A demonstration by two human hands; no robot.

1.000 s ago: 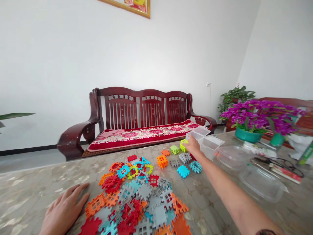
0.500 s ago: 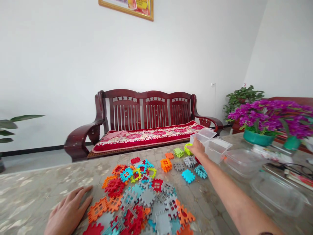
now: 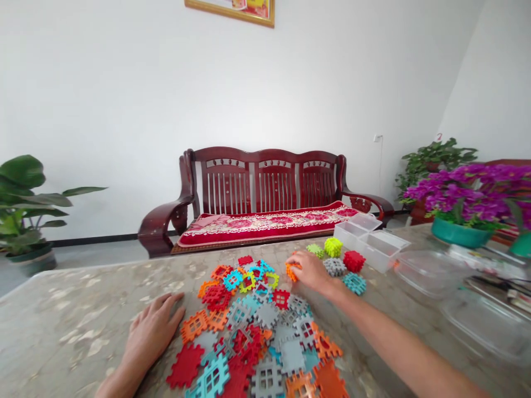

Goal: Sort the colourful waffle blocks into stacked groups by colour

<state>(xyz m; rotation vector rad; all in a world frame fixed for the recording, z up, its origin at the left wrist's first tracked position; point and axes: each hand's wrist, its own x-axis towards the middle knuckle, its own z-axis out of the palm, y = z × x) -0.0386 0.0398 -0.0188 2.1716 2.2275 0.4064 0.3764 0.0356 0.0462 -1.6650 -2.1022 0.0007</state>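
Note:
My left hand (image 3: 155, 326) lies with fingers stretched out on the table, just left of a loose heap of plastic interlocking tiles (image 3: 253, 315) in red, orange, blue, grey and green. Beyond the heap, my right hand (image 3: 310, 270) has its fingers closed on a small stack of orange interlocking tiles (image 3: 292, 270), partly hidden by the fingers. Sorted by colour, other stacks stand to its right: yellow-green (image 3: 333, 247), red (image 3: 354, 261), grey (image 3: 334, 267) and blue (image 3: 354, 283). A flat light-green tile (image 3: 315, 251) lies beside the yellow-green stack.
Behind the stacks sits a clear plastic box with open lids (image 3: 379, 250). Further right are clear containers (image 3: 431, 271), a teal pot of purple flowers (image 3: 460, 232) and some clutter. A wooden bench (image 3: 265, 182) with a red cover stands past the table's far edge.
My right hand has left the yellow-green stack and moved left and nearer, onto the orange stack. The red stack is now uncovered. The view has shifted slightly left.

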